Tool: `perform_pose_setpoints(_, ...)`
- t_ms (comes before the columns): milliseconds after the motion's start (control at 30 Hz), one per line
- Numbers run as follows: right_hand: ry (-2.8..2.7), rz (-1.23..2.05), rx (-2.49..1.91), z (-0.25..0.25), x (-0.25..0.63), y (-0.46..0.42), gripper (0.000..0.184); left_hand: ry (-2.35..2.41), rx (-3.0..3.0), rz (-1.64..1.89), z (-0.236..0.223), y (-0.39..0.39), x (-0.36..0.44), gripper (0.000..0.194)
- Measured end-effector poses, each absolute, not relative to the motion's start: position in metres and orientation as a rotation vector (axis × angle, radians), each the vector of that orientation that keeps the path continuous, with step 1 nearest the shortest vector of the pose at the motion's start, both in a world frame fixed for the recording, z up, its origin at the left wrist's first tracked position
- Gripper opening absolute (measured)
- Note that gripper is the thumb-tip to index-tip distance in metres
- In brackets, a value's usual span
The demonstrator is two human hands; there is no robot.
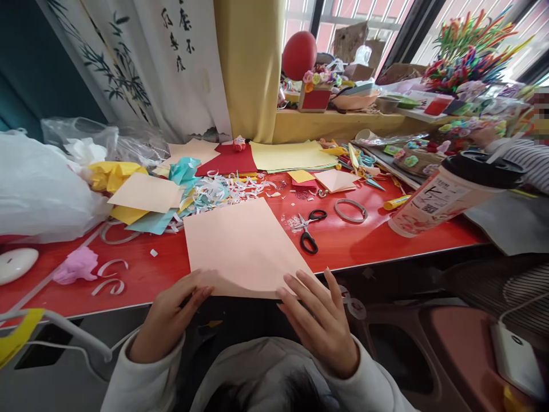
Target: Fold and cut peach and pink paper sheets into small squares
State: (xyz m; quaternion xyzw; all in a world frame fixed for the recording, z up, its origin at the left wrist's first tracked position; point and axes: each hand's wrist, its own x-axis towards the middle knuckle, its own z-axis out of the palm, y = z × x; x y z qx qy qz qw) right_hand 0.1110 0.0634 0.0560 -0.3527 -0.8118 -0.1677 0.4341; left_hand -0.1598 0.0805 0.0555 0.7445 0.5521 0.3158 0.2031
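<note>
A peach-coloured sheet of paper (244,243) lies flat on the red table (364,240), its near edge reaching the table's front edge. My left hand (169,317) rests at the sheet's near left corner, fingers stretched out and touching its edge. My right hand (321,320) is at the near right corner, fingers spread, fingertips on the paper's edge. Neither hand grips anything. Black-handled scissors (309,229) lie just right of the sheet.
Paper scraps (223,191), coloured sheets (291,155) and a white plastic bag (38,183) crowd the table's back and left. A lidded paper cup (446,194) lies tilted at right, with a tape ring (350,210) and glue stick (397,202) nearby. Another person's striped sleeve (527,160) shows far right.
</note>
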Motion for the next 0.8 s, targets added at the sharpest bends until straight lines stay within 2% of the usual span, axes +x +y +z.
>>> perform_pose_setpoints(167,-1.91,-0.441,-0.626,0.048,0.112,0.078,0.019,1.158,2.261,1.049,0.073,0.096,-0.163,0.021)
perform_pose_setpoints(267,-1.978,-0.366,-0.663,0.047,0.113,0.089,0.017,1.068,2.396,1.025,0.081,0.107,-0.164,0.017)
perform_pose_setpoints(367,-2.102,-0.201,-0.816,0.041,0.115,0.095,0.021,1.148,2.421,0.872,0.082,0.116,-0.164,0.022)
perform_pose_setpoints(533,-2.051,-0.058,-0.879,0.026,0.119,0.088,0.037,1.425,2.253,0.641,0.09,0.133,-0.148,0.046)
perform_pose_setpoints(633,-1.926,-0.126,-0.978,0.025,0.12,0.082,0.049,1.514,2.222,0.412,0.1,0.15,-0.133,0.044)
perform_pose_setpoints(700,-1.929,-0.224,-1.044,0.031,0.12,0.081,0.047,1.551,2.265,0.287,0.105,0.162,-0.123,0.039)
perform_pose_setpoints(800,-2.129,-0.329,-0.965,0.045,0.119,0.084,0.035,1.672,2.328,0.104,0.11,0.178,-0.109,0.034)
